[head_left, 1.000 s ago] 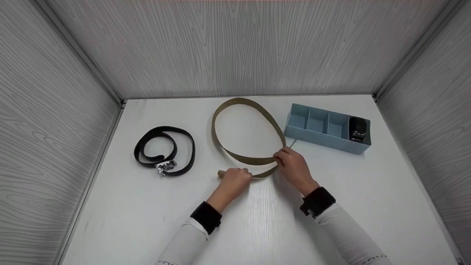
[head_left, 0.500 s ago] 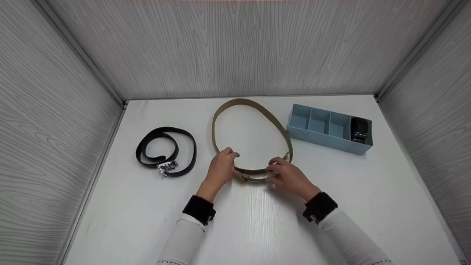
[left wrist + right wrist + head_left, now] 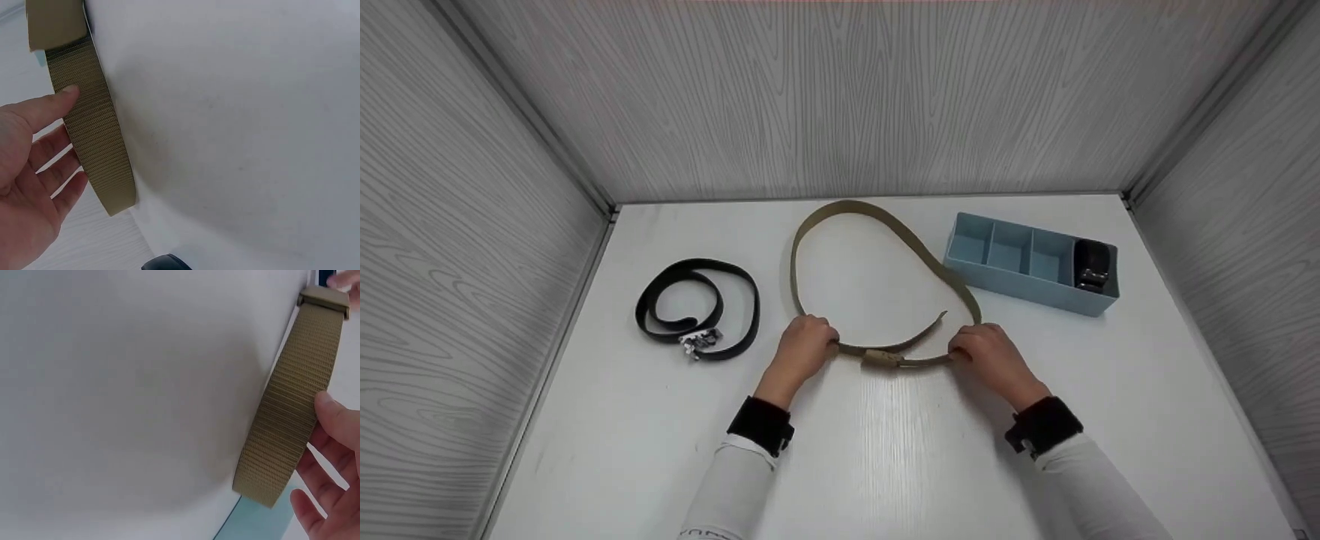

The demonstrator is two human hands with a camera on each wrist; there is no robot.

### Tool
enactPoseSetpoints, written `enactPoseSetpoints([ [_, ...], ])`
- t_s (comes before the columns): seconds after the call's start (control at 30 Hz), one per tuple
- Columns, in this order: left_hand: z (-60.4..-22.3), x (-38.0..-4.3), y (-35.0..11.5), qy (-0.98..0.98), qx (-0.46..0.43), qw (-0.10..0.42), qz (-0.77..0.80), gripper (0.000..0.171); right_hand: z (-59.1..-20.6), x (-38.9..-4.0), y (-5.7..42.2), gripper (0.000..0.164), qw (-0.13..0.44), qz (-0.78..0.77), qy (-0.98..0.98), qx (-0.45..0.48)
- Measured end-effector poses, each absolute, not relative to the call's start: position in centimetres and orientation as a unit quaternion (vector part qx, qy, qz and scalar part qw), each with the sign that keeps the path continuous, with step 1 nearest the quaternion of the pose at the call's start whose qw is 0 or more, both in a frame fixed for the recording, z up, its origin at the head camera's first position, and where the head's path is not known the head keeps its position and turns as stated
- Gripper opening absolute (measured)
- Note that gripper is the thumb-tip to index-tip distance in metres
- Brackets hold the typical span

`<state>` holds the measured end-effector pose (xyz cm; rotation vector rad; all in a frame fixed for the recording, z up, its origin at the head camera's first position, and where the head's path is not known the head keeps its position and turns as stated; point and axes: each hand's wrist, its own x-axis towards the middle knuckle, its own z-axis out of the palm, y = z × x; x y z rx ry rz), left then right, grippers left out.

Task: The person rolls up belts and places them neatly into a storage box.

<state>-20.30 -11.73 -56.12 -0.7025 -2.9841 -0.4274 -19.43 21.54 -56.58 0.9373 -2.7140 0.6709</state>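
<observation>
Left hand [image 3: 801, 352] and right hand [image 3: 994, 361] are pinching the looped olive-tan woven webbing belt [image 3: 851, 206], either side of its tan rectangular buckle [image 3: 881, 359].

Pale glare on the tabletop [image 3: 885, 457], soft shadows

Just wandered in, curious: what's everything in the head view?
webbing belt: 1, olive, looped centrally
boxy buckle: 1, tan, webbing belt's near side
coiled belt: 1, black, left
shiny buckle: 1, silver, on coiled belt
four-compartment box: 1, blue, back right
glossy item (unclear): 1, black, rightmost compartment
tabletop: 1, white, underneath
panels: 3, grey, back, sides
left hand: 1, bare, gripping webbing belt
right hand: 1, bare, gripping webbing belt
wristbands: 2, black, wrists
sleeves: 2, white, forearms
</observation>
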Motion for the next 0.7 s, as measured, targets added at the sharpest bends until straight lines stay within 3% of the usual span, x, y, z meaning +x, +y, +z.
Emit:
enactPoseSetpoints([
  [0.4, -55.3, -19.3, -13.1, -0.972, -0.205, 0.003, -0.114, 0.024, -56.3, -19.4, 26.7, 0.017, 0.113, 0.199, -0.94, 0.252],
  [0.7, -55.6, -18.1, -7.9, -0.945, -0.318, 0.036, -0.065, 0.015, -54.3, -15.9, 20.9, 0.032, 0.037, 0.181, -0.947, 0.262],
])
